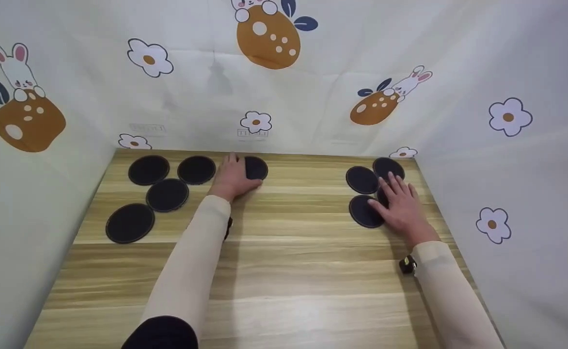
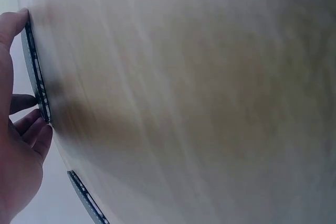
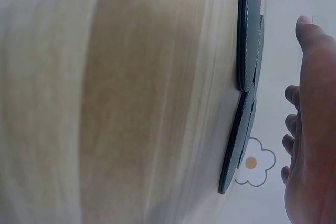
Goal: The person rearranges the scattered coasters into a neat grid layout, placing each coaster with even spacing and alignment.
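Observation:
At the far edge of the table, my left hand (image 1: 230, 179) holds a round black coaster (image 1: 257, 168) that lies on the wood. The left wrist view has the thumb at one edge of this coaster (image 2: 34, 66) and the fingers at the opposite edge. My right hand (image 1: 404, 208) is spread over a cluster of several black coasters (image 1: 365, 212) at the right. Seen from the right wrist, the right hand (image 3: 317, 124) stands apart above the stitched coasters (image 3: 251, 35), which lie flat. It partly covers one coaster in the head view.
Left of my left hand lie more black coasters: one beside it (image 1: 197, 170), one at the back corner (image 1: 149, 170), one between them (image 1: 167, 195) and one nearer (image 1: 130, 223). A light cloth (image 1: 308, 97) printed with rabbits and flowers walls the wooden table (image 1: 293, 271).

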Available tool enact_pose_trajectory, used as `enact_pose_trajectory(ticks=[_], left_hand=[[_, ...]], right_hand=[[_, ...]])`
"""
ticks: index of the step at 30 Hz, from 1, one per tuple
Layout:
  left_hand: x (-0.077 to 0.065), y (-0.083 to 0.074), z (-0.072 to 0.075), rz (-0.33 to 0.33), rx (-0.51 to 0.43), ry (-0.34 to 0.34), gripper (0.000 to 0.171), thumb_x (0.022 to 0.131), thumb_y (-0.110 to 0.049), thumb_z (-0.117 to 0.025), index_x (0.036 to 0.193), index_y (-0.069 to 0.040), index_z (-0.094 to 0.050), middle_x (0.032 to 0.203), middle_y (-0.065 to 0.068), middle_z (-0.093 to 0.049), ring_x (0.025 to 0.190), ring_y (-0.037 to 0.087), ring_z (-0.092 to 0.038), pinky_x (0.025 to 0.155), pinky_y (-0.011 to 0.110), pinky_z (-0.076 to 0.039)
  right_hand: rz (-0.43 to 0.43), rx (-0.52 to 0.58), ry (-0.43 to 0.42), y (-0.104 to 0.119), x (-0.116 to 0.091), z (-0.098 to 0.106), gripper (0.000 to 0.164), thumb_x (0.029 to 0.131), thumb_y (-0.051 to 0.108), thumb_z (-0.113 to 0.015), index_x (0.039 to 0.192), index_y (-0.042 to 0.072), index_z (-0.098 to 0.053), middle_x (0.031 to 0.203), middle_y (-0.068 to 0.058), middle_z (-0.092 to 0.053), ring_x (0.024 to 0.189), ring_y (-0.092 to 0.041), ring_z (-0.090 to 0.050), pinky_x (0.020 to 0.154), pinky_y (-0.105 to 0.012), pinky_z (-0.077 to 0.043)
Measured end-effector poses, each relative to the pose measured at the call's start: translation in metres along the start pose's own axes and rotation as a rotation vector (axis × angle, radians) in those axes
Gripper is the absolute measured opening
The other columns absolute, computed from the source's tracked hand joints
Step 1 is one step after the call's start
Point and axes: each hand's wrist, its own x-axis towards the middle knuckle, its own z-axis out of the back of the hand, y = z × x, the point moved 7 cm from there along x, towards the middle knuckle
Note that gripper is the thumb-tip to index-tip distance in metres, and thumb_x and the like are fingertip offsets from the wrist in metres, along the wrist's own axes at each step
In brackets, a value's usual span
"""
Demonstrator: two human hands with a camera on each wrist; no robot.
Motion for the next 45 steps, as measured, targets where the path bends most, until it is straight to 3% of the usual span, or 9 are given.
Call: enact_pose_trajectory(ticks=[11,22,33,45], left_hand=[[-0.003,0.002,0.002,0.026,-0.059,0.02,0.108,0.095,-0.064,-0.075,0.167,0.007,-0.038,0.173,0.032,-0.027,0.162,0.047,-0.026,0.132,0.056,-0.026],[-0.014,0.0,0.015,-0.041,-0.051,-0.022,0.101,0.098,-0.061,-0.078,0.166,0.003,-0.041,0.171,0.029,-0.031,0.16,0.047,-0.03,0.13,0.06,-0.032],[-0.036,0.001,0.029,-0.097,-0.023,-0.056,0.099,0.097,-0.059,-0.079,0.167,-0.001,-0.042,0.172,0.026,-0.035,0.161,0.046,-0.03,0.13,0.066,-0.027],[-0.058,0.028,0.048,-0.121,-0.019,-0.114,0.091,0.097,-0.053,-0.08,0.159,0.007,-0.05,0.164,0.031,-0.042,0.152,0.051,-0.039,0.125,0.068,-0.034]], right_hand=[[0.002,-0.007,-0.016,0.002,0.0,0.001,0.09,0.11,0.069,-0.049,0.173,0.007,-0.035,0.181,-0.025,-0.019,0.167,-0.048,-0.016,0.131,-0.071,-0.011],[0.001,0.0,-0.022,0.004,0.0,0.003,0.09,0.11,0.07,-0.049,0.173,0.006,-0.036,0.181,-0.026,-0.019,0.167,-0.048,-0.016,0.131,-0.072,-0.012],[0.012,0.013,-0.02,0.005,0.001,0.0,0.09,0.11,0.069,-0.051,0.172,0.005,-0.037,0.181,-0.025,-0.02,0.166,-0.048,-0.018,0.131,-0.071,-0.01],[0.012,0.022,-0.029,0.004,-0.002,0.002,0.091,0.109,0.069,-0.051,0.172,0.006,-0.037,0.181,-0.026,-0.02,0.166,-0.049,-0.017,0.131,-0.071,-0.01]])
